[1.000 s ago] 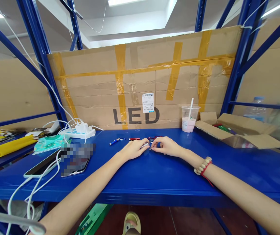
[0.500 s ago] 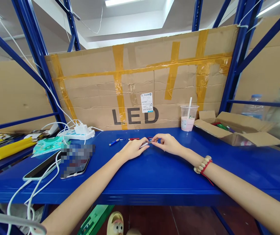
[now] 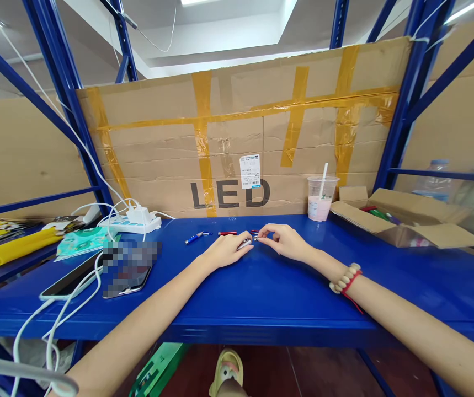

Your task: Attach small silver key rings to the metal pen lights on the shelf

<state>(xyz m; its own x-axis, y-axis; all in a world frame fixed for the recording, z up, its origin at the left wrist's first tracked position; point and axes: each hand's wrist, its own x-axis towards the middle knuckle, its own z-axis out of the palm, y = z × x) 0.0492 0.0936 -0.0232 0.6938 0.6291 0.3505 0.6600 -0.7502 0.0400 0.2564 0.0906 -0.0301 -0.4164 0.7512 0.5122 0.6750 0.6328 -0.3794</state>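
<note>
My left hand [image 3: 225,251] is closed around a slim silver pen-shaped cylinder [image 3: 244,243], low over the blue tabletop. Close beside its tip, my right hand [image 3: 283,241] pinches a small shiny metal piece [image 3: 255,238] between thumb and fingers. Whether the two parts touch is too small to tell. Behind the hands lies a red pen-shaped piece [image 3: 227,233], partly covered by the left hand. Another dark red piece [image 3: 254,232] shows just past the right fingertips. To the left rests a blue pen-shaped piece [image 3: 195,237] with a metal end.
A cup with a straw [image 3: 320,199] and an open cardboard box [image 3: 406,220] stand at right. Phones [image 3: 71,278], white cables and a power strip [image 3: 137,220] occupy the left. A taped cardboard sheet [image 3: 162,160] closes the back, between blue posts.
Both hands keep nearly the same pose and hold. The view has shifted slightly, and the slippered foot below the table has moved right.
</note>
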